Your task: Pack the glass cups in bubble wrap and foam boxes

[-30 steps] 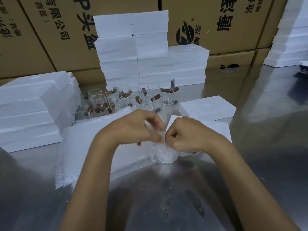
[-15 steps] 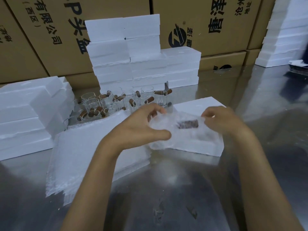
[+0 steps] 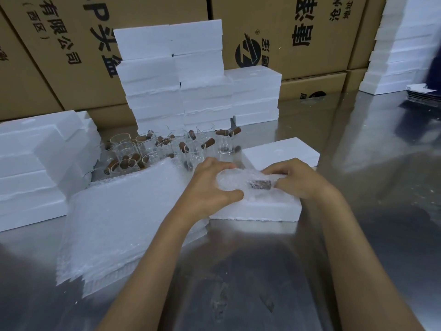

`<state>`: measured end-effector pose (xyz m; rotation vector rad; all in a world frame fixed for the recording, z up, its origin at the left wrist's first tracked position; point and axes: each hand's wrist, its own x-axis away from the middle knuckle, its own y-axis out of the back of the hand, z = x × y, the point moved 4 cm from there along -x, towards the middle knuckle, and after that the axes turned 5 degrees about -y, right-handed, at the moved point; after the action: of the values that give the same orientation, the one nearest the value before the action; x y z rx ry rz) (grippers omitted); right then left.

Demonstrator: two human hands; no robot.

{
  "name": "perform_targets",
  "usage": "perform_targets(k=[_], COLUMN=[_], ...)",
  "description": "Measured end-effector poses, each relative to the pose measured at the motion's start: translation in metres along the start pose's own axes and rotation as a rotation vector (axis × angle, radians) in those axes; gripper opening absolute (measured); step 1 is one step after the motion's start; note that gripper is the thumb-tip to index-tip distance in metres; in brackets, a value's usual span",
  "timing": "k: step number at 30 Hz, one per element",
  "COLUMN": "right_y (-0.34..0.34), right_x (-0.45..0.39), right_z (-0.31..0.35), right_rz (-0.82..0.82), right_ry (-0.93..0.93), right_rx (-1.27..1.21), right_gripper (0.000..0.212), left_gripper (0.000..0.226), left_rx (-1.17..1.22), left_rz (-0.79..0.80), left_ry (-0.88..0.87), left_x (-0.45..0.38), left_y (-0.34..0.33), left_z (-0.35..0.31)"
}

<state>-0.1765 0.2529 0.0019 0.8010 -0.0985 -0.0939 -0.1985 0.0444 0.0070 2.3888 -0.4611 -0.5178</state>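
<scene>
Holding the wrapped cup (image 3: 241, 183) near the middle of the frame, the left hand (image 3: 210, 185) and right hand (image 3: 299, 179) each curl round one end, probably to lower it into the foam box (image 3: 257, 210) just under it. More glass cups (image 3: 167, 149) wait behind, beside the bubble wrap pile (image 3: 124, 220), likely so they are easy to reach.

Two bare forearms reach up from the bottom edge toward the middle of the frame. The left hand (image 3: 210, 185), just left of centre, curls its fingers (image 3: 220, 164) and thumb round a clear bubble-wrapped glass cup with a brown handle (image 3: 241, 183). The right hand (image 3: 298, 181), right of centre, grips the bundle's other end, knuckles up.
</scene>
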Motion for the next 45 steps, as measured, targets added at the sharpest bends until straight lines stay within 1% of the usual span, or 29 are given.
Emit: perform_targets(k=[2, 3, 4, 5, 6, 7, 8, 10, 12, 14, 17, 19, 21, 22, 24, 25, 27, 29, 31, 32, 34, 36, 37, 38, 39, 40, 42, 43, 45], right_y=[0.005, 0.011, 0.019, 0.028, 0.034, 0.036, 0.034, 0.023, 0.015, 0.012, 0.013, 0.016, 0.016, 0.016, 0.013, 0.011, 0.007, 0.002, 0.001, 0.004, 0.013, 0.026, 0.031, 0.036, 0.038, 0.039, 0.037, 0.036, 0.034], right_x=[0.001, 0.002, 0.001, -0.001, -0.004, -0.008, -0.013, -0.021, -0.027, -0.03, -0.029, -0.029, -0.029, -0.029, -0.029, -0.03, -0.03, -0.028, -0.026, -0.023, -0.015, -0.004, 0.001, 0.005, 0.007, 0.008, 0.01, 0.011, 0.01], right_z=[0.0, 0.0, -0.003, -0.009, -0.019, -0.029, -0.039, -0.055, -0.061, -0.06, -0.057, -0.057, -0.059, -0.059, -0.058, -0.056, -0.051, -0.044, -0.034, -0.027, -0.014, 0.0, 0.005, 0.008, 0.008, 0.006, 0.001, -0.002, -0.007], right_rz=[-0.032, -0.102, -0.233, -0.41, -0.57, -0.65, -0.652, -0.555, -0.512, -0.541, -0.568, -0.546, -0.499, -0.47, -0.424, -0.409, -0.373, -0.329, -0.326, -0.351, -0.445, -0.553, -0.585, -0.587, -0.549, -0.475, -0.296, -0.232, -0.18], right_ry=[0.023, 0.031, 0.026, -0.005, -0.06, -0.134, -0.205, -0.29, -0.312, -0.325, -0.345, -0.375, -0.419, -0.43, -0.413, -0.393, -0.336, -0.269, -0.207, -0.173, -0.099, -0.016, 0.014, 0.027, 0.019, -0.007, -0.079, -0.113, -0.162], right_rx=[-0.124, -0.25, -0.386, -0.464, -0.459, -0.399, -0.357, -0.327, -0.209, -0.131, -0.145, -0.197, -0.244, -0.272, -0.369, -0.424, -0.491, -0.523, -0.561, -0.581, -0.623, -0.661, -0.669, -0.661, -0.621, -0.553, -0.423, -0.387, -0.336], right_gripper=[0.043, 0.041, 0.039, 0.035, 0.029, 0.03, 0.038, 0.05, 0.051, 0.047, 0.047, 0.059, 0.07, 0.071, 0.063, 0.057, 0.043, 0.037, 0.034, 0.034, 0.037, 0.033, 0.029, 0.03, 0.033, 0.039, 0.049, 0.05, 0.045], left_gripper=[0.055, 0.055, 0.055, 0.055, 0.055, 0.055, 0.055, 0.056, 0.058, 0.059, 0.063, 0.074, 0.086, 0.085, 0.077, 0.079, 0.092, 0.098, 0.092, 0.086, 0.059, 0.03, 0.021, 0.018, 0.019, 0.024, 0.038, 0.043, 0.045], left_rx=[0.044, 0.07, 0.084, 0.088, 0.088, 0.087, 0.085, 0.079, 0.074, 0.063, 0.022, 0.019, 0.114, 0.189, 0.318, 0.35, 0.383, 0.432, 0.489, 0.51, 0.532, 0.591, 0.618, 0.622, 0.607, 0.572, 0.456, 0.413, 0.374], left_rz=[0.008, 0.02, 0.032, 0.04, 0.044, 0.043, 0.041, 0.044, 0.053, 0.059, 0.086, 0.104, 0.041, -0.007, -0.038, -0.021, 0.01, 0.017, -0.004, -0.051, -0.209, -0.367, -0.42, -0.447, -0.44, -0.399, -0.252, -0.174, -0.084], left_ry=[0.039, 0.06, 0.073, 0.077, 0.075, 0.072, 0.073, 0.077, 0.083, 0.1, 0.105, 0.104, 0.137, 0.172, 0.239, 0.264, 0.305, 0.327, 0.323, 0.301, 0.21, 0.116, 0.079, 0.054, 0.054, 0.083, 0.178, 0.213, 0.249], left_x=[-0.002, -0.003, -0.003, -0.004, -0.005, -0.005, -0.005, -0.005, -0.005, -0.005, -0.002, -0.001, -0.002, -0.004, -0.009, -0.011, -0.013, -0.012, -0.009, -0.009, -0.009, -0.008, -0.005, -0.002, 0.0, 0.002, 0.003, 0.004, 0.005], left_y=[-0.001, -0.001, 0.0, 0.0, 0.0, 0.0, 0.0, 0.0, 0.0, 0.002, 0.002, 0.002, 0.002, 0.002, -0.002, -0.005, -0.009, -0.01, -0.007, -0.002, 0.014, 0.034, 0.043, 0.051, 0.055, 0.057, 0.052, 0.048, 0.042], left_z=[0.003, 0.004, 0.006, 0.007, 0.007, 0.008, 0.008, 0.008, 0.007, 0.006, 0.008, 0.005, 0.002, 0.003, 0.006, 0.009, 0.013, 0.015, 0.013, 0.01, 0.003, -0.004, -0.008, -0.01, -0.012, -0.012, -0.009, -0.006, 0.0])
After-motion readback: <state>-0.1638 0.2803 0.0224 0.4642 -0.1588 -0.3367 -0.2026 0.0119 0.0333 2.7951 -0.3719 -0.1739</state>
